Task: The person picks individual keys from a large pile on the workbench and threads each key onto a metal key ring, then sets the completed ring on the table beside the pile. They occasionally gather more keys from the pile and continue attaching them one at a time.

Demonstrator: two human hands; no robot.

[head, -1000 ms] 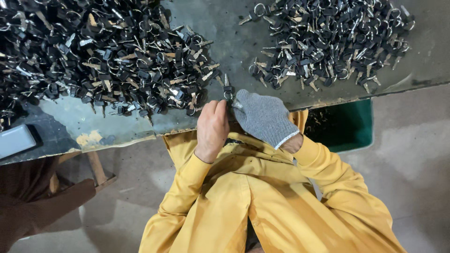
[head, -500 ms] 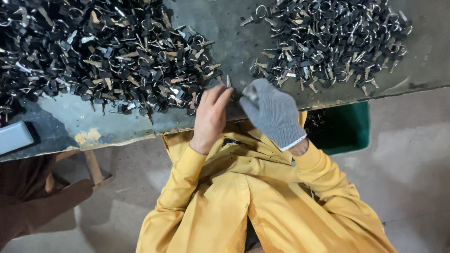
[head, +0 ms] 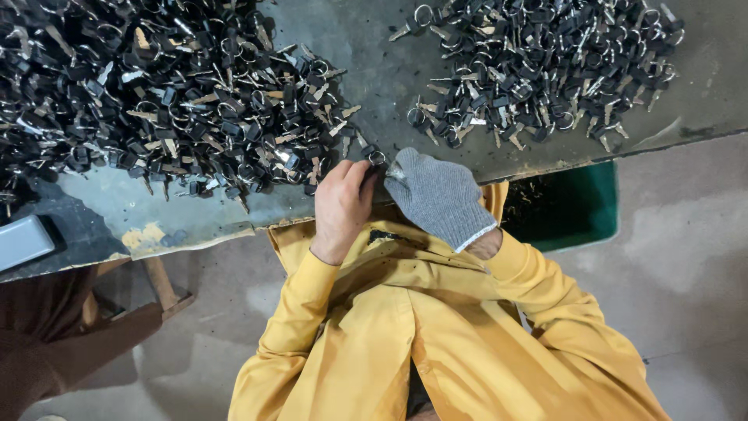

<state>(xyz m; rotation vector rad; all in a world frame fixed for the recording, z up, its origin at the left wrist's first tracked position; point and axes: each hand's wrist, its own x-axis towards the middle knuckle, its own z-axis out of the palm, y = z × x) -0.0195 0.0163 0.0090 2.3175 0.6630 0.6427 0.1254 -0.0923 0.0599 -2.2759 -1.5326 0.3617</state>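
Keys on rings cover most of the grey tabletop (head: 374, 70). Both hands meet at its near edge, close to the centre of the view, over one small key ring (head: 377, 157) with a black-headed key on it. The bare left hand (head: 343, 204) sits at about 7 o'clock from that ring, its fingers curled and pinched onto it from the left side. The right hand (head: 438, 195), in a grey knit glove, lies at about 4 o'clock from the ring, its fingertips closed against the ring's right side, so the ring is gripped between the two hands (only its top loop shows; the rest is hidden by fingers).

At 10 o'clock from the hands spreads the large pile of keys (head: 156, 93), black heads and metal blades tangled with rings, its nearest edge just beside the left fingers. At 1 o'clock lies the smaller pile of keys (head: 538, 66), apart from the gloved hand with bare tabletop between.

Yellow sleeves (head: 312, 312) and a yellow jacket fill the lower middle of the view. At 3 o'clock, below the tabletop's edge, stands a green bin (head: 576, 210) on the concrete floor (head: 686, 257). At 9 o'clock, at the far left edge, rests a flat grey object (head: 23, 242).
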